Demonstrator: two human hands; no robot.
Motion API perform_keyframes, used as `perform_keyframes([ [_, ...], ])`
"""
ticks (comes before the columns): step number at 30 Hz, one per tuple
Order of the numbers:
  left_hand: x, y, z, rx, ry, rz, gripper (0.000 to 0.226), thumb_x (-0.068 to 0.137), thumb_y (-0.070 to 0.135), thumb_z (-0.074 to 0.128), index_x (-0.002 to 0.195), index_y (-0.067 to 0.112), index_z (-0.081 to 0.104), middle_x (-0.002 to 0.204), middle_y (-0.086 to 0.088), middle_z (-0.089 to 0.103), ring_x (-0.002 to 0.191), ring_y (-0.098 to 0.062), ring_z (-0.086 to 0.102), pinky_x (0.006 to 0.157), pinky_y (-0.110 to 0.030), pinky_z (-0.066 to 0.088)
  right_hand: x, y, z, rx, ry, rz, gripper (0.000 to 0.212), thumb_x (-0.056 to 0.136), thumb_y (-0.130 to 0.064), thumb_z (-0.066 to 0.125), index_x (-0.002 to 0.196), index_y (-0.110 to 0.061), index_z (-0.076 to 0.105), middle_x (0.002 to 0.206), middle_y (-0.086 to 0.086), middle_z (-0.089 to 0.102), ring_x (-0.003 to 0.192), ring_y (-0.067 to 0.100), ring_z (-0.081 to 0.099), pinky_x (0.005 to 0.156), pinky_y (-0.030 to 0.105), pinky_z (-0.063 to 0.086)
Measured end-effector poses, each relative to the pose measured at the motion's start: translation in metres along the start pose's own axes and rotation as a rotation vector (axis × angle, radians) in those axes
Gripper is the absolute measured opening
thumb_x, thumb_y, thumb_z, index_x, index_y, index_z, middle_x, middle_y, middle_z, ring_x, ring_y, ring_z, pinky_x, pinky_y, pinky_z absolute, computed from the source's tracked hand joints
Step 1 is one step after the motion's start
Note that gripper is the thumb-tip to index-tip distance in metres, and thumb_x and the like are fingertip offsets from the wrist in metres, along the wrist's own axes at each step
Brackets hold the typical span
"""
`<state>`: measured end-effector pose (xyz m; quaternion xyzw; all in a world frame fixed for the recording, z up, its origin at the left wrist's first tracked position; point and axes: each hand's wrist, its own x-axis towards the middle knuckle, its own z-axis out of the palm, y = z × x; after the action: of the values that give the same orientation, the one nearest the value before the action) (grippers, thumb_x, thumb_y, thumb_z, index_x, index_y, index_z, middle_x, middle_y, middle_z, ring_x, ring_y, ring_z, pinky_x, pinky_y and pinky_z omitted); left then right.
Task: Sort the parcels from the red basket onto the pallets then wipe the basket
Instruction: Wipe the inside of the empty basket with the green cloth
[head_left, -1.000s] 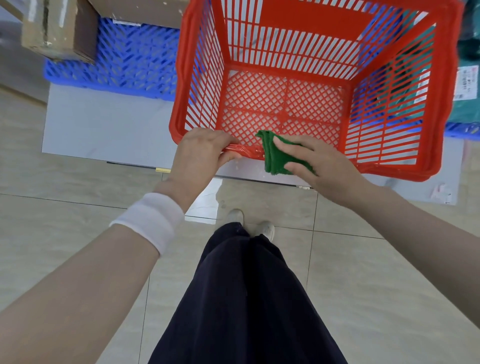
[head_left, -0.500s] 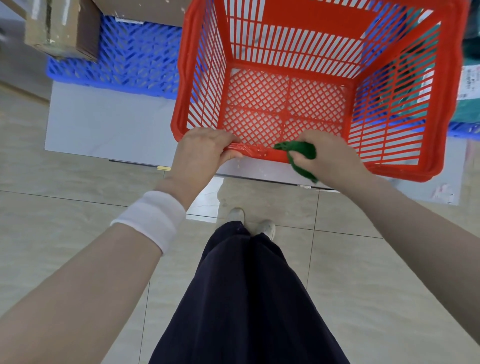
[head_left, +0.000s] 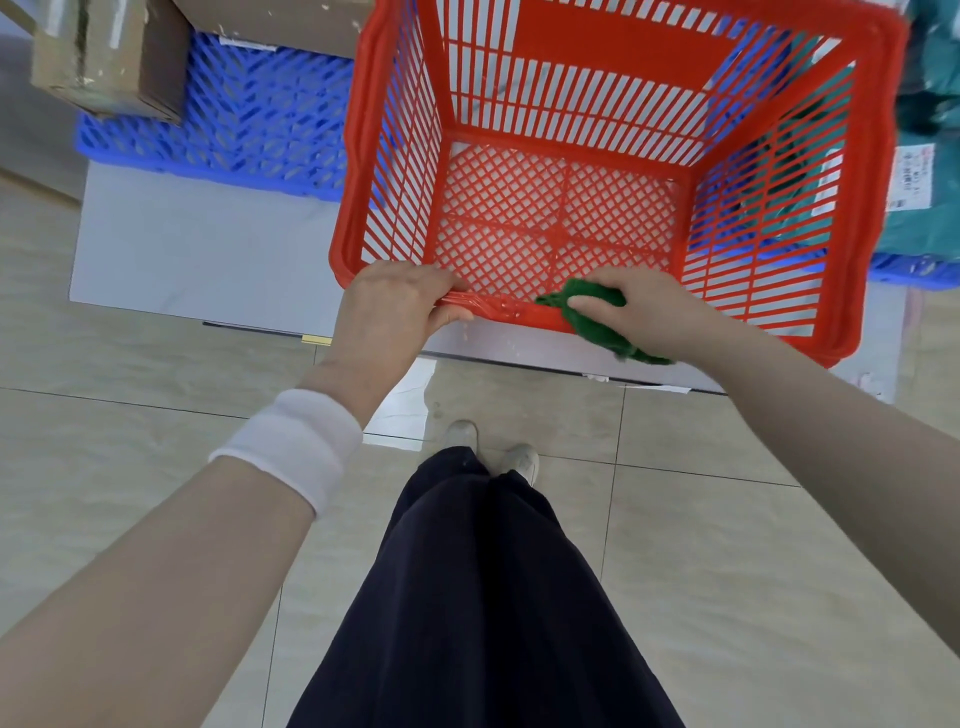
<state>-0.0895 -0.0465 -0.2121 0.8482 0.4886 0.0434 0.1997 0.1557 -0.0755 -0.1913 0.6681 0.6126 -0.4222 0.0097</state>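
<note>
The red basket (head_left: 613, 57) stands in front of me with nothing inside it; its mesh bottom shows bare. My left hand (head_left: 395, 306) grips the near rim at the left. My right hand (head_left: 644, 312) presses a green cloth (head_left: 597, 325) over the same near rim, to the right of my left hand. The cloth wraps over the rim's edge and hangs a little outside it. Cardboard parcels (head_left: 109, 52) sit on a blue pallet (head_left: 249, 114) at the back left. Green bagged parcels (head_left: 930, 156) lie on a pallet at the right.
A grey mat (head_left: 197, 249) lies under the basket and pallets on the tiled floor (head_left: 130, 415). My legs in dark trousers (head_left: 478, 597) and my light shoes stand just behind the basket's near side.
My right hand has slid the green cloth to the right along the near rim and bunched it under the fingers. My left hand keeps its grip on the rim.
</note>
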Motion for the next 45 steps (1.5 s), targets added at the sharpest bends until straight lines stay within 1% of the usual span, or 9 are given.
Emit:
perform_keyframes([
  [4,0.002,0.002,0.000,0.000,0.005,-0.015,0.042,0.084,0.045,0.054,0.110,0.015,0.066,0.103,-0.008,0.071,0.095,-0.030,0.062,0.088,-0.039,0.043,0.006,0.007,-0.008,-0.068,-0.040,0.120,0.030,0.095,-0.039,0.041,0.090,-0.014,0.056,0.078,0.007,0.059,0.058,0.014,0.050,0.051,0.027,0.036],
  [9,-0.001,0.004,-0.002,-0.023,0.058,-0.013,0.041,0.082,0.042,0.058,0.106,0.012,0.068,0.096,-0.012,0.072,0.090,-0.033,0.064,0.082,-0.040,0.044,0.019,-0.026,0.028,-0.161,0.096,0.002,0.039,0.099,-0.041,0.026,0.101,-0.011,0.052,0.093,0.003,0.048,0.083,0.021,0.042,0.069,0.032,0.030],
  [15,0.000,0.004,0.000,0.014,0.039,-0.020,0.043,0.083,0.045,0.054,0.110,0.014,0.066,0.101,-0.009,0.071,0.093,-0.030,0.063,0.085,-0.040,0.045,-0.003,0.020,-0.023,-0.325,-0.157,0.142,0.042,0.098,-0.046,0.024,0.108,-0.017,0.053,0.116,0.012,0.060,0.097,0.027,0.051,0.081,0.035,0.038],
  [18,0.000,0.004,-0.001,0.011,0.067,-0.017,0.042,0.082,0.044,0.056,0.108,0.013,0.068,0.097,-0.011,0.072,0.090,-0.032,0.064,0.082,-0.040,0.045,-0.012,0.032,-0.034,-0.305,-0.207,0.122,0.036,0.096,-0.045,0.033,0.106,-0.016,0.052,0.106,0.009,0.059,0.085,0.022,0.049,0.069,0.031,0.035],
  [25,-0.001,0.009,-0.003,0.021,0.093,-0.024,0.039,0.080,0.042,0.060,0.103,0.012,0.069,0.089,-0.016,0.072,0.081,-0.036,0.064,0.075,-0.039,0.046,-0.010,0.006,0.016,-0.336,0.157,-0.116,0.045,0.094,-0.042,0.040,0.126,-0.010,0.047,0.121,0.011,0.050,0.112,0.028,0.047,0.086,0.037,0.039],
  [30,0.001,0.007,-0.003,0.072,0.081,-0.017,0.041,0.081,0.044,0.058,0.107,0.014,0.068,0.093,-0.015,0.072,0.085,-0.035,0.064,0.077,-0.039,0.047,-0.032,0.044,-0.014,-0.349,0.047,-0.147,0.051,0.089,-0.042,0.049,0.135,-0.023,0.041,0.128,0.004,0.047,0.116,0.023,0.045,0.086,0.036,0.041],
  [38,-0.001,0.007,-0.002,0.049,0.097,-0.028,0.036,0.078,0.039,0.063,0.101,0.012,0.070,0.088,-0.013,0.073,0.079,-0.034,0.066,0.074,-0.036,0.049,-0.024,0.033,0.008,-0.380,0.312,-0.043,0.041,0.091,-0.038,0.050,0.114,-0.004,0.052,0.109,0.016,0.056,0.103,0.032,0.049,0.081,0.041,0.040],
  [42,0.000,0.012,-0.003,-0.052,0.033,-0.093,0.038,0.078,0.036,0.065,0.110,0.014,0.067,0.110,-0.009,0.069,0.103,-0.029,0.063,0.092,-0.035,0.041,-0.004,0.021,0.001,-0.174,0.237,0.149,0.041,0.094,-0.039,0.045,0.116,-0.004,0.048,0.113,0.017,0.059,0.103,0.034,0.053,0.079,0.040,0.040],
  [45,-0.011,0.024,-0.007,-0.150,0.156,-0.183,0.062,0.080,0.031,0.068,0.135,0.016,0.044,0.149,-0.012,0.032,0.139,-0.025,0.028,0.113,-0.040,0.018,-0.002,0.024,-0.023,0.108,0.041,0.078,0.030,0.095,-0.033,0.045,0.111,-0.009,0.053,0.101,0.011,0.061,0.087,0.025,0.053,0.072,0.034,0.039],
])
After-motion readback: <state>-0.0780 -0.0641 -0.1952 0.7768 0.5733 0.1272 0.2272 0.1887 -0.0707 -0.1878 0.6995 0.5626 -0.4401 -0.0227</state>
